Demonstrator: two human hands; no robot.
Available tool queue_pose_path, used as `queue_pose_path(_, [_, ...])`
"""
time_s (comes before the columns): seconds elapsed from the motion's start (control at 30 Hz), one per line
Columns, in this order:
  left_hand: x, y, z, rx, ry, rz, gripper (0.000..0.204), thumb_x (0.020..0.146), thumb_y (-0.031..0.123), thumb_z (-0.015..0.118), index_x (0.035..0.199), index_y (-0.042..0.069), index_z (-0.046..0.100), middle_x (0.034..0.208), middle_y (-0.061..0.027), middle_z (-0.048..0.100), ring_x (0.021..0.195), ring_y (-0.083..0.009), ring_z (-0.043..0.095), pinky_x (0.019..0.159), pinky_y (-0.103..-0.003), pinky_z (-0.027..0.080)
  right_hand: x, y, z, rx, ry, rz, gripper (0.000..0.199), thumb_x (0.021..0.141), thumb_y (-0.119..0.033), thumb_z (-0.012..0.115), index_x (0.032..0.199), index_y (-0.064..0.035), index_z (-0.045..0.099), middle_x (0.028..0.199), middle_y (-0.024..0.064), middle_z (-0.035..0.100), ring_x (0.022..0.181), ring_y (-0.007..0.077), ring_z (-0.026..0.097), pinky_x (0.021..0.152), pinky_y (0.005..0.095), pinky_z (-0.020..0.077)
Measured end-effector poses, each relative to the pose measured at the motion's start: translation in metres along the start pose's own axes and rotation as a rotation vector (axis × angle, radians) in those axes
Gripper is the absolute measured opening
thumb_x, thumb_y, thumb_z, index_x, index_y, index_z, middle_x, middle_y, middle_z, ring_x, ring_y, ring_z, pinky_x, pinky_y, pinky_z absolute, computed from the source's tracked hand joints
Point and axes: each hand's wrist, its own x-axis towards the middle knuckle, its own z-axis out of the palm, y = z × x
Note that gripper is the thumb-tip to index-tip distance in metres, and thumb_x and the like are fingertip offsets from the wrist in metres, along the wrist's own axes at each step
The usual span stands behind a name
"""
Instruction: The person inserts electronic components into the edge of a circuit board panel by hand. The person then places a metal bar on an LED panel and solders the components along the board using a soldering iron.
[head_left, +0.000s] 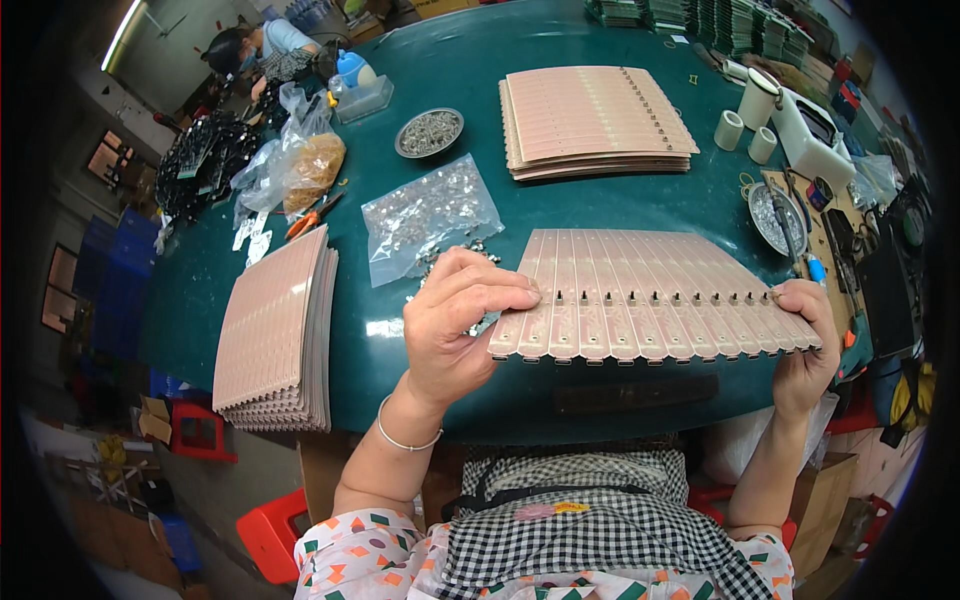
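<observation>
Pale pink, that panel [610, 325] is right in the middle of the action, up over the near side of the green table [600, 205]! The left hand [455, 320] is clamped on its left end, fingers across the top; the right hand [806, 335] grips the right end, so the two are well apart with the whole panel between them. And look at that row of small dark pins [632, 297], standing in a line from one hand to the other!

Just beyond the left hand, loose metal bits [482, 246] lie beside a clear bag [430, 215] full of shiny pieces, with a bowl [430, 133] of small metal parts farther off. Over on the left, a stack [270, 330] of similar panels sits at the table's edge, orange-handled pliers [315, 217] beyond it. On the far side, there's another pile [590, 115], its top panel showing a pin row down the right. To the right, a second bowl [775, 218]; far left, a co-worker [270, 50] bends forward.
</observation>
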Motion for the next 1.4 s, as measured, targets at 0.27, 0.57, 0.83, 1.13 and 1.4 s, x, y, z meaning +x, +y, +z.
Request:
queue_pose_path(0.27, [0.016, 0.008, 0.003, -0.096, -0.065, -0.039, 0.027, 0.071, 0.018, 0.083, 0.096, 0.010, 0.075, 0.096, -0.0024, 0.074, 0.093, -0.0245, 0.060, 0.084, -0.038, 0.045, -0.002, 0.000, -0.001, -0.003, -0.009, 0.000, 0.034, 0.094, -0.029, 0.068, 0.100, 0.0042, 0.064, 0.100, 0.0143, 0.064, 0.094, 0.0245, 0.062, 0.085, 0.0343, 0.0479])
queue_pose_path(0.57, [0.021, -0.005, 0.008, -0.027, -0.285, 0.084, 0.031, 0.069, 0.027, 0.083, 0.096, 0.012, 0.077, 0.095, -0.0014, 0.076, 0.090, -0.0235, 0.061, 0.084, -0.035, 0.040, -0.001, -0.003, -0.001, -0.026, -0.004, 0.000, 0.040, 0.093, -0.035, 0.067, 0.098, 0.0044, 0.065, 0.096, 0.0147, 0.065, 0.091, 0.0257, 0.063, 0.082, 0.0343, 0.0487])
queue_pose_path(0.83, [0.020, 0.000, 0.011, -0.012, -0.227, 0.047, 0.027, 0.070, 0.029, 0.081, 0.090, 0.010, 0.077, 0.088, -0.0030, 0.076, 0.084, -0.0232, 0.061, 0.085, -0.034, 0.042, 0.001, 0.001, 0.001, -0.007, -0.011, -0.023, 0.042, 0.091, -0.036, 0.069, 0.098, 0.0049, 0.065, 0.095, 0.0142, 0.066, 0.090, 0.0258, 0.064, 0.080, 0.0343, 0.0496])
queue_pose_path(1.13, [0.022, -0.001, 0.023, -0.077, -0.157, 0.027, 0.029, 0.073, 0.032, 0.079, 0.088, 0.007, 0.076, 0.086, -0.0042, 0.076, 0.082, -0.0239, 0.058, 0.082, -0.034, 0.044, 0.008, -0.015, -0.010, -0.138, -0.083, -0.043, 0.033, 0.073, -0.004, 0.073, 0.105, -0.0007, 0.065, 0.105, 0.0149, 0.064, 0.098, 0.0287, 0.062, 0.088, 0.0359, 0.0491])
queue_pose_path(1.4, [0.021, 0.003, 0.021, -0.022, -0.134, 0.021, 0.025, 0.078, 0.028, 0.073, 0.083, 0.004, 0.074, 0.082, -0.0092, 0.076, 0.074, -0.0215, 0.057, 0.080, -0.036, 0.041, 0.034, -0.014, -0.011, -0.055, -0.282, -0.127, 0.045, 0.063, -0.012, 0.085, 0.104, -0.0043, 0.068, 0.107, 0.0087, 0.066, 0.104, 0.0291, 0.061, 0.092, 0.0401, 0.0485])
